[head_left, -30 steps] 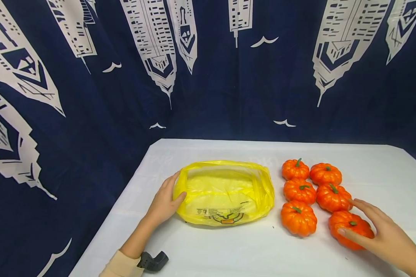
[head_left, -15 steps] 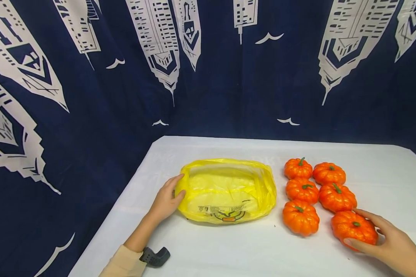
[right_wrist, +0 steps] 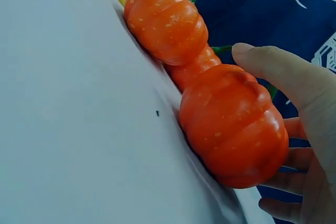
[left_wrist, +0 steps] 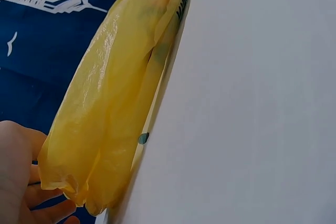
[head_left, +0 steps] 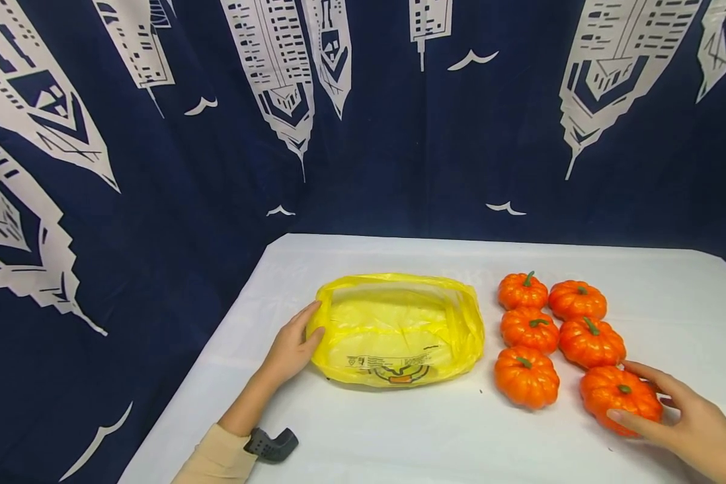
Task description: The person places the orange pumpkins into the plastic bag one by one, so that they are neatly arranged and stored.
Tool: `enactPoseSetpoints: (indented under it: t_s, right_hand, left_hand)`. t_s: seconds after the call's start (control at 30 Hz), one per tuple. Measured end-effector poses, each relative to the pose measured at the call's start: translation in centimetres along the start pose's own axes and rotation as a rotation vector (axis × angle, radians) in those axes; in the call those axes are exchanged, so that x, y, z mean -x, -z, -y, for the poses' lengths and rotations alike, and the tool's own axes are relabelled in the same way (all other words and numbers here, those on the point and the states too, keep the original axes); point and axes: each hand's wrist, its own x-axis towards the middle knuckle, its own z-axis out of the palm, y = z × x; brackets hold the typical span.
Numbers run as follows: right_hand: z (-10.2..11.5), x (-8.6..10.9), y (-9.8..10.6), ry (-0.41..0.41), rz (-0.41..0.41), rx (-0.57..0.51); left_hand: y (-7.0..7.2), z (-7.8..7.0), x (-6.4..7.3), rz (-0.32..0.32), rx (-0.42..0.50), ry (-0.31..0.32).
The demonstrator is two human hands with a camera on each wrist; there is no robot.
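An open yellow plastic bag [head_left: 393,336] lies on the white table, its mouth facing up toward the head camera. At its left side my left hand [head_left: 290,346] rests against the plastic, fingers loosely spread; the left wrist view shows these fingers [left_wrist: 44,198] beside the bag's lower end. On the right, my right hand [head_left: 683,410] cups the nearest right orange pumpkin [head_left: 620,398], thumb in front and fingers round the back. In the right wrist view the thumb lies over this pumpkin [right_wrist: 236,129]; the far fingers are partly hidden by it. It sits on the table.
Several more small orange pumpkins with green stems stand in two columns right of the bag, among them the near left one [head_left: 526,378] and the middle right one [head_left: 591,343]. A dark blue curtain [head_left: 399,148] with white buildings hangs behind the table [head_left: 363,437].
My right hand has come down and closed round the nearest right pumpkin. The left hand stays at the bag's side. The head view has shifted slightly.
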Motion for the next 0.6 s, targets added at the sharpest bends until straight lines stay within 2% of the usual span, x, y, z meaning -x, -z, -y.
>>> enactPoseSetpoints:
  t_s: [0.17, 0.37, 0.6]
  right_hand:
    - [0.1, -0.7, 1.1, 0.101, -0.120, -0.016]
    - [1.0, -2.3, 3.1, 0.133, -0.106, -0.001]
    - [1.7, -3.8, 3.5, 0.183, -0.089, -0.004]
  left_hand:
    - [0.1, 0.1, 0.0, -0.003, -0.015, -0.008]
    - [0.0, 0.1, -0.1, -0.008, -0.013, -0.010]
    - [-0.1, 0.1, -0.1, 0.000, -0.012, -0.005]
